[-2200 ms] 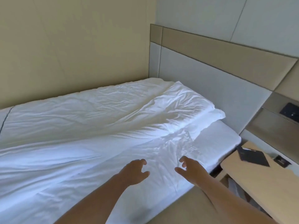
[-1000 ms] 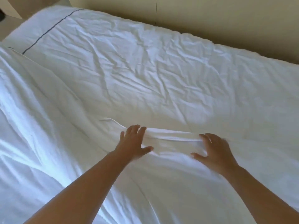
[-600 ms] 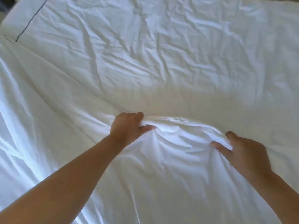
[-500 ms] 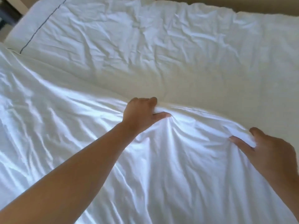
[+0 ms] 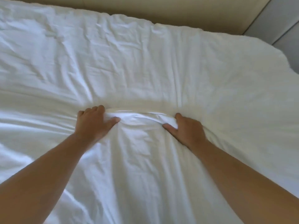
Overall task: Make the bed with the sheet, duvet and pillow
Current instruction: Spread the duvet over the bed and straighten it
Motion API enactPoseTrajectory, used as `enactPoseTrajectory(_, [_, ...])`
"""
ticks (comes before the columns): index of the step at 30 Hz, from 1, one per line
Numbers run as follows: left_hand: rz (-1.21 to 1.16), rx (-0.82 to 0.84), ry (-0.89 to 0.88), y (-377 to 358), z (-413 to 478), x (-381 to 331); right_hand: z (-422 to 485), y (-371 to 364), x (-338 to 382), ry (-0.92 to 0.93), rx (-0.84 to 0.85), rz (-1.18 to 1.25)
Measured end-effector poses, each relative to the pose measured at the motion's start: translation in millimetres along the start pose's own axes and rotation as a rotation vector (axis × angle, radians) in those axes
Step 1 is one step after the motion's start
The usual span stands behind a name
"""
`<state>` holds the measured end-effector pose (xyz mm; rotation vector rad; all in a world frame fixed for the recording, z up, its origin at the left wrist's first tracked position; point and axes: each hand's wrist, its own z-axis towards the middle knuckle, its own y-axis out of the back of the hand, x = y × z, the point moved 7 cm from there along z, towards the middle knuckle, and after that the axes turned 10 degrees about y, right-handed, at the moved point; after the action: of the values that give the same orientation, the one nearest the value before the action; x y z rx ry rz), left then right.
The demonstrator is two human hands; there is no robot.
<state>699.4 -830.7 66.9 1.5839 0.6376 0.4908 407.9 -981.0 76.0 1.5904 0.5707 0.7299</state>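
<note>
The far edge of the thin near layer, judged to be the sheet point(image 5: 142, 167), is gathered into a raised ridge point(image 5: 139, 116). The ridge is clamped at both ends. The left grip point(image 5: 93, 125) is closed on it, with the fingers point(image 5: 95, 109) curled over the far side and the thumb set against the near side. The right grip point(image 5: 187, 131) is closed on it likewise, with bunched cloth held between thumb and forefinger. Neither grip is spread flat.

The two grips are set apart along one edge, it is judged, so that the cloth can be moved as a wide band rather than from a single point. Creases are seen to run from each grip back toward the person, which suggests tension along that line.

Relative to the grips, the sheet lies on the near side, passes beneath the forearms point(image 5: 48, 172) and extends to the lower border of the view. The thicker, crumpled layer beyond the ridge, judged to be the duvet point(image 5: 129, 62), lies on the far side, just past the curled fingers, and is bounded by the beige wall point(image 5: 178, 12). A grey headboard point(image 5: 283, 16) is seen at the upper right. No pillow is shown. Whether a second layer is caught in the ridge cannot be told.
</note>
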Motion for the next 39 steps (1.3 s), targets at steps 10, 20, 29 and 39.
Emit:
enactPoseTrajectory(10, [-0.165,0.029,-0.364,11.0,-66.6,-194.9,-106.4,112.1,-115.9,-0.174,0.139,-0.312])
enactPoseTrajectory(20, [-0.202,-0.264,-0.294,36.7,-88.4,-247.9,-155.1,179.1,-225.6,-0.398,-0.206,-0.423])
enactPoseTrajectory(29, [-0.172,-0.119,-0.215,-37.5,-94.0,-245.5,-146.3,99.2,-240.2,-0.446,-0.171,-0.37])
enactPoseTrajectory(39, [-0.353,-0.066,-0.198,1.1,-214.6,-90.5,-146.8,27.1,44.5,-0.244,-0.35,0.07])
